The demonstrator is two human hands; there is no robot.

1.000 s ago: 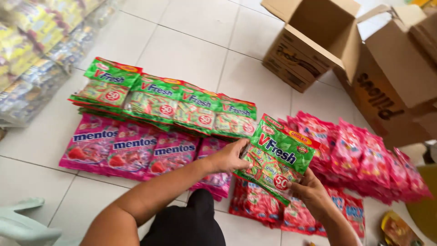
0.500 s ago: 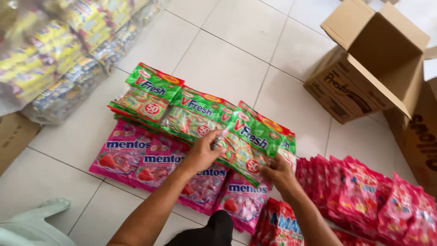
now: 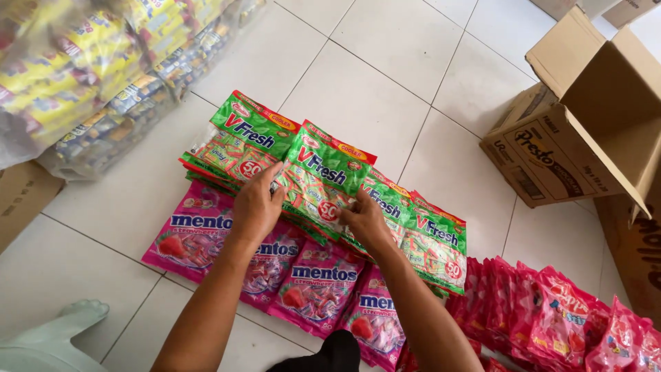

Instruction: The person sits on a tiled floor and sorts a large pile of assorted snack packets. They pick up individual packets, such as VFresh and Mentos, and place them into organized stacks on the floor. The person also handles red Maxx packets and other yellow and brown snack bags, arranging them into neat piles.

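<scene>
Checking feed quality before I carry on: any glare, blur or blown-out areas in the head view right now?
Head view: the green candy bag held by the left hand and right hand is sharp; soft sheen on the pink candy bags; the wrapped stock at top left looks hazy with glare on its plastic; the floor beside the open cardboard box is bright, nearly washed out.

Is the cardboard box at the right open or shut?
Open: the cardboard box lies on its side, flaps spread, bare brown inside showing.
</scene>
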